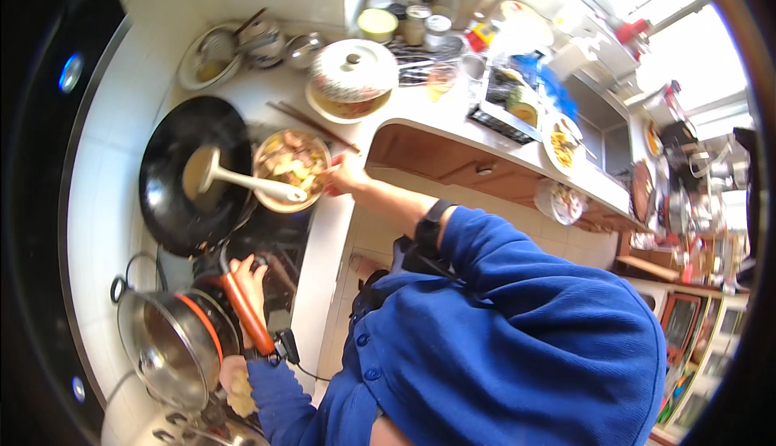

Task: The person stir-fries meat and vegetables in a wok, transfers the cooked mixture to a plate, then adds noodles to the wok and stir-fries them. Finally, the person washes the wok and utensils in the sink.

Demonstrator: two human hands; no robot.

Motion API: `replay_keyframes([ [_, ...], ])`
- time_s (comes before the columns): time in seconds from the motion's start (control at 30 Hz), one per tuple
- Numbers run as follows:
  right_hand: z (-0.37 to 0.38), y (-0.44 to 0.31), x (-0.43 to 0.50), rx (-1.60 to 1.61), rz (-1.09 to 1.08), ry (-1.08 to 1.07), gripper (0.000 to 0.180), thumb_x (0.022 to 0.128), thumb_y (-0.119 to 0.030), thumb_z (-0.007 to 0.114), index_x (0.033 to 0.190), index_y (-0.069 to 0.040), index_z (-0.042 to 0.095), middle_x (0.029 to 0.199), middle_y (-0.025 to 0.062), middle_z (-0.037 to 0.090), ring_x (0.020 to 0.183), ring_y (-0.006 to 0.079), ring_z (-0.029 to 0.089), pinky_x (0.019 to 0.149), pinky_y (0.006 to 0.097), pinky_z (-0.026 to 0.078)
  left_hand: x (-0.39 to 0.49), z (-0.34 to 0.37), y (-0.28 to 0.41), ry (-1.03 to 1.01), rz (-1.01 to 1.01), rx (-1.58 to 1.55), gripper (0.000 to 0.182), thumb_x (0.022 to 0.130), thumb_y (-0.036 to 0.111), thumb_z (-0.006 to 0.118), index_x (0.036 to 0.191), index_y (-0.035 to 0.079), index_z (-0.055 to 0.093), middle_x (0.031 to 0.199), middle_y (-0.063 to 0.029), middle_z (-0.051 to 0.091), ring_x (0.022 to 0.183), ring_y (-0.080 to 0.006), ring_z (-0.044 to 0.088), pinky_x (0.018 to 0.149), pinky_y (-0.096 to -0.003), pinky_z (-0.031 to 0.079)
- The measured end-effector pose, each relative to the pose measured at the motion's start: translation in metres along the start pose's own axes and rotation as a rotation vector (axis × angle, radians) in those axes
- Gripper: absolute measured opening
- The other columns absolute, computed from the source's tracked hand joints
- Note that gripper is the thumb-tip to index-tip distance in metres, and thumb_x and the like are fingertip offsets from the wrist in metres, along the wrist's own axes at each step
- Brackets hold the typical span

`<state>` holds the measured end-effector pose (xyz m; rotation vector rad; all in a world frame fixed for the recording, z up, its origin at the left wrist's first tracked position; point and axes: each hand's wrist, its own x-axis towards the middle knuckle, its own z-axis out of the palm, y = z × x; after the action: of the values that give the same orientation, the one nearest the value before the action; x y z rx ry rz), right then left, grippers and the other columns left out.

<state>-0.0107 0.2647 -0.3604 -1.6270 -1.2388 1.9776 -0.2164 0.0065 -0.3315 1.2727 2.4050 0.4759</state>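
My right hand (347, 174) grips the near side of a bowl (276, 205) filled with cooked meat and vegetables (293, 158). A pale ladle (257, 185) lies across the bowl's rim, its head inside a black wok (163, 203). Some brownish liquid (195, 170) sits in the wok's bottom. My left hand (250, 282) is beside the wok's wooden handle (245, 309), with thumb and fingers around a small dark knob-like part (260, 261) at the stove. Whether it grips that part is unclear.
Chopsticks (315, 126) lie beyond the bowl. A lidded floral pot (354, 73) and a dish with a skimmer (209, 64) stand behind. A steel pot (176, 343) is left of the wok handle. Along the right counter are a crate (506, 122) and a plate of food (561, 143).
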Motion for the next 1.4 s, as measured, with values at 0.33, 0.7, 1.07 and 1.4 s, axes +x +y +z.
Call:
replay_keyframes([
  [0.33, -0.003, 0.016, -0.006, 0.127, -0.052, -0.084, 0.037, 0.084, -0.010, 0.062, 0.119, -0.007, 0.050, 0.079, 0.0096, 0.065, 0.058, 0.0174, 0.065, 0.050, 0.0298, 0.057, -0.012, 0.003, 0.028, 0.201, -0.116, 0.091, 0.035, 0.081, 0.019, 0.074, 0.102, -0.007, 0.067, 0.086, -0.0167, 0.058, 0.077, -0.0288, 0.060, 0.067, -0.0357, 0.050],
  [0.7, -0.109, 0.043, -0.090, 0.406, -0.073, -0.038, 0.031, 0.088, -0.013, 0.059, 0.117, -0.007, 0.048, 0.092, 0.0068, 0.065, 0.066, 0.0122, 0.065, 0.057, 0.0258, 0.055, -0.018, 0.010, 0.028, 0.279, -0.024, 0.123, 0.036, 0.084, 0.022, 0.071, 0.102, -0.009, 0.066, 0.087, -0.0192, 0.059, 0.079, -0.0317, 0.060, 0.071, -0.0374, 0.049],
  [1.07, -0.310, 0.097, -0.224, 0.646, -0.105, 0.303, 0.036, 0.087, -0.010, 0.058, 0.121, -0.009, 0.048, 0.103, 0.0078, 0.067, 0.076, 0.0158, 0.068, 0.064, 0.0277, 0.057, -0.001, 0.036, -0.016, 0.315, -0.004, 0.184, 0.042, 0.084, 0.032, 0.070, 0.101, -0.007, 0.067, 0.087, -0.0206, 0.060, 0.075, -0.0340, 0.060, 0.067, -0.0427, 0.048],
  [1.4, -0.558, 0.201, -0.274, 0.944, -0.449, 0.698, 0.025, 0.088, -0.005, 0.059, 0.113, 0.000, 0.058, 0.101, 0.0104, 0.065, 0.089, 0.0218, 0.064, 0.075, 0.0360, 0.056, -0.010, 0.011, 0.040, 0.320, -0.063, 0.293, 0.040, 0.081, 0.037, 0.069, 0.102, 0.003, 0.071, 0.092, -0.0243, 0.066, 0.085, -0.0376, 0.062, 0.074, -0.0440, 0.050],
])
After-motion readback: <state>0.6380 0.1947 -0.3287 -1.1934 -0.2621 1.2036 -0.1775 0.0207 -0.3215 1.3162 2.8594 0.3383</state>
